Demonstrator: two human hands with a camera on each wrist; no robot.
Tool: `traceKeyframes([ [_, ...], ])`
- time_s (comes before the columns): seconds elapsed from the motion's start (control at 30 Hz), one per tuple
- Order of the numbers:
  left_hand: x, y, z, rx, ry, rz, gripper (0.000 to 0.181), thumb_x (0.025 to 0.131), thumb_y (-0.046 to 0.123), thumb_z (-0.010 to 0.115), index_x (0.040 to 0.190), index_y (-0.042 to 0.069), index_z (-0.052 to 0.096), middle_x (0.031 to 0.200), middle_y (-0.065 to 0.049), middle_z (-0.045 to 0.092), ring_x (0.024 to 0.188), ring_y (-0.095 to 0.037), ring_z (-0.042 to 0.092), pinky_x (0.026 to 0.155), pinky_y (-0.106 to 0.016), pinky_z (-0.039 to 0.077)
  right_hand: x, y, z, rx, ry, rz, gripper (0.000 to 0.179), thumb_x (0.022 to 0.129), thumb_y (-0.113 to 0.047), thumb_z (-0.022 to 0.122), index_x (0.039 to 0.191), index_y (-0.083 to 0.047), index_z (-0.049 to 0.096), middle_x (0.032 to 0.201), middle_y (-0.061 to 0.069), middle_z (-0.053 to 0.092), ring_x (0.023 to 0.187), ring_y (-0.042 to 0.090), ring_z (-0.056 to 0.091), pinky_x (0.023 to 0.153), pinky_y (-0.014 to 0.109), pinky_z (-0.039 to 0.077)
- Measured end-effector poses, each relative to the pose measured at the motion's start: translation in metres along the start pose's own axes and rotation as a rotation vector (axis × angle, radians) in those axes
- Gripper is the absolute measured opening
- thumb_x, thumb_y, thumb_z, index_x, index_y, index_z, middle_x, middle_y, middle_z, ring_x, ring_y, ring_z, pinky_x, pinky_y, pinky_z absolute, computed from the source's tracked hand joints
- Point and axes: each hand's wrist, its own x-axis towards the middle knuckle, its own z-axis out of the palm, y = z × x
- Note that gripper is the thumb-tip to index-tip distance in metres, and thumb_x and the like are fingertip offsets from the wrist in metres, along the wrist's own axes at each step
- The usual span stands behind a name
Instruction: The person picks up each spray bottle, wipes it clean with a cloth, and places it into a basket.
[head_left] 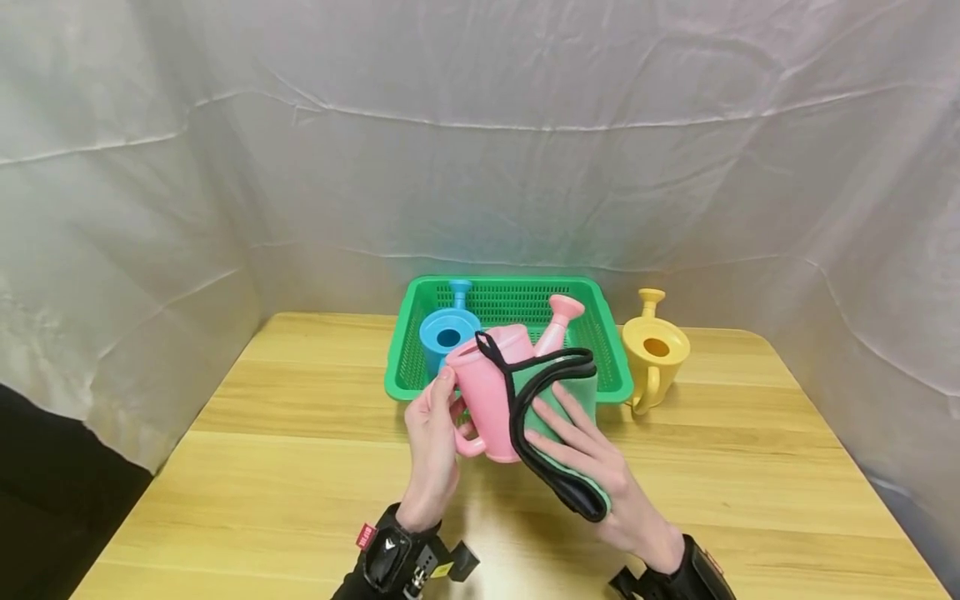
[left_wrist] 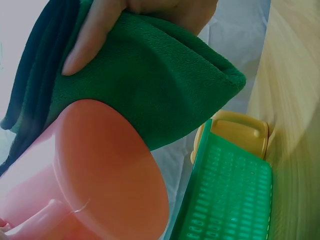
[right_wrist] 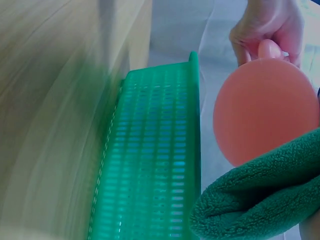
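Observation:
A pink watering can (head_left: pixel 489 400) is held up above the table, tilted, in front of the green basket. My left hand (head_left: pixel 433 450) grips its handle (head_left: pixel 471 445), thumb up by the rim. With spread fingers my right hand (head_left: pixel 592 467) holds a folded green cloth (head_left: pixel 555 421) with black edging against the can's right side. In the left wrist view the cloth (left_wrist: pixel 150 80) lies along the can's side, near its round base (left_wrist: pixel 112 170). The right wrist view shows the base (right_wrist: pixel 265 110) and the cloth's fuzzy fold (right_wrist: pixel 250 205).
The green basket (head_left: pixel 397 358) stands at the back of the wooden table (head_left: pixel 300 467), with a blue watering can (head_left: pixel 450 329) inside at its left. Just right of the basket is a yellow watering can (head_left: pixel 654 350). A pale fabric sheet (head_left: pixel 525 183) hangs behind the table.

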Motion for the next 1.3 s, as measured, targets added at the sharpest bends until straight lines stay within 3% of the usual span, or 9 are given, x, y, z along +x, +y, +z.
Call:
traceKeyframes([
  [0.3, -0.003, -0.004, 0.002, 0.013, -0.079, -0.024, 0.033, 0.106, 0.035, 0.049, 0.087, 0.012, 0.064, 0.089, 0.003, 0.069, 0.083, -0.011, 0.065, 0.064, -0.024, 0.057, 0.025, 0.006, 0.002, -0.017, 0.048, 0.104, 0.038, 0.107, -0.021, 0.045, 0.137, -0.001, 0.06, 0.155, 0.016, 0.046, 0.153, 0.038, 0.028, 0.127, 0.041, 0.023],
  [0.57, -0.004, -0.004, 0.002, 0.025, -0.067, -0.018, 0.035, 0.106, 0.037, 0.05, 0.086, 0.012, 0.064, 0.088, 0.003, 0.07, 0.082, -0.011, 0.066, 0.065, -0.025, 0.059, 0.036, 0.006, 0.002, -0.045, 0.049, 0.1, 0.039, 0.107, -0.022, 0.044, 0.139, -0.005, 0.059, 0.156, 0.014, 0.046, 0.153, 0.036, 0.029, 0.127, 0.041, 0.023],
  [0.73, -0.004, -0.004, 0.002, 0.023, -0.058, -0.018, 0.034, 0.105, 0.037, 0.05, 0.085, 0.013, 0.063, 0.082, 0.004, 0.066, 0.077, -0.009, 0.062, 0.055, -0.02, 0.053, 0.033, 0.004, 0.003, -0.057, 0.042, 0.081, 0.039, 0.107, -0.023, 0.045, 0.137, -0.003, 0.06, 0.155, 0.015, 0.046, 0.153, 0.038, 0.029, 0.127, 0.042, 0.022],
  [0.87, -0.003, -0.004, 0.001, 0.008, -0.029, -0.021, 0.039, 0.105, 0.038, 0.051, 0.076, 0.013, 0.055, 0.071, 0.002, 0.054, 0.064, -0.009, 0.053, 0.046, -0.017, 0.042, 0.025, 0.001, 0.003, -0.085, 0.012, 0.043, 0.038, 0.106, -0.021, 0.048, 0.135, -0.001, 0.062, 0.154, 0.016, 0.048, 0.152, 0.038, 0.03, 0.127, 0.041, 0.023],
  [1.0, -0.001, -0.003, 0.0, -0.006, -0.001, -0.018, 0.042, 0.105, 0.039, 0.052, 0.071, 0.014, 0.048, 0.07, 0.001, 0.045, 0.063, -0.009, 0.048, 0.044, -0.016, 0.036, 0.013, -0.003, 0.0, -0.089, -0.025, -0.004, 0.037, 0.105, -0.02, 0.05, 0.133, 0.001, 0.063, 0.154, 0.016, 0.048, 0.152, 0.037, 0.03, 0.127, 0.04, 0.023],
  [1.2, 0.0, -0.001, -0.001, -0.022, 0.005, -0.018, 0.038, 0.105, 0.04, 0.052, 0.076, 0.015, 0.057, 0.069, 0.002, 0.046, 0.062, -0.008, 0.047, 0.044, -0.016, 0.036, 0.003, -0.004, -0.003, -0.116, -0.051, -0.082, 0.039, 0.105, -0.022, 0.049, 0.129, 0.005, 0.064, 0.153, 0.019, 0.048, 0.152, 0.039, 0.03, 0.128, 0.043, 0.021],
  [1.3, -0.001, 0.0, -0.001, -0.011, -0.013, -0.022, 0.037, 0.104, 0.041, 0.052, 0.079, 0.015, 0.061, 0.072, 0.002, 0.055, 0.065, -0.008, 0.054, 0.043, -0.016, 0.038, 0.002, -0.004, -0.002, -0.137, -0.045, -0.099, 0.039, 0.105, -0.023, 0.048, 0.127, 0.005, 0.065, 0.152, 0.02, 0.049, 0.151, 0.04, 0.031, 0.128, 0.044, 0.021],
])
